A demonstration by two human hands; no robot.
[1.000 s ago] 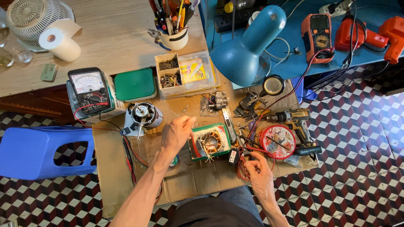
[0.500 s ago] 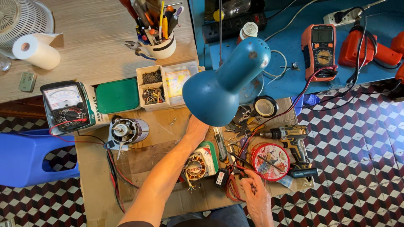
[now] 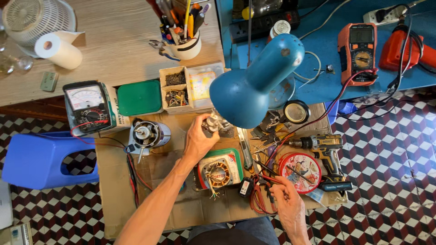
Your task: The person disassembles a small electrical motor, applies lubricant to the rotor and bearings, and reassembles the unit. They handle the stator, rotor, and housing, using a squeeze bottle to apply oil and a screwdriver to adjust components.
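Note:
My left hand (image 3: 200, 138) reaches forward and grips a small metal motor part (image 3: 212, 123) just under the shade of a blue desk lamp (image 3: 254, 86). Near the front edge my right hand (image 3: 287, 205) rests on red and black probe leads (image 3: 263, 199), fingers curled around them. Between the hands lies a green-framed stator with copper windings (image 3: 219, 170) on a sheet of cardboard (image 3: 113, 199). A round red tin (image 3: 299, 171) sits right of the stator.
An analogue meter (image 3: 88, 106) and a small motor (image 3: 147, 134) sit at left, a green lid (image 3: 140, 97), a parts box (image 3: 176, 88) behind. A cordless drill (image 3: 324, 145), orange multimeter (image 3: 356, 47), tool cup (image 3: 184, 43), paper roll (image 3: 59, 50), blue stool (image 3: 41, 161) surround.
My left hand has moved from the stator forward to the metal part under the lamp and taken hold of it. The view shifted closer to the lamp. My right hand stays on the leads.

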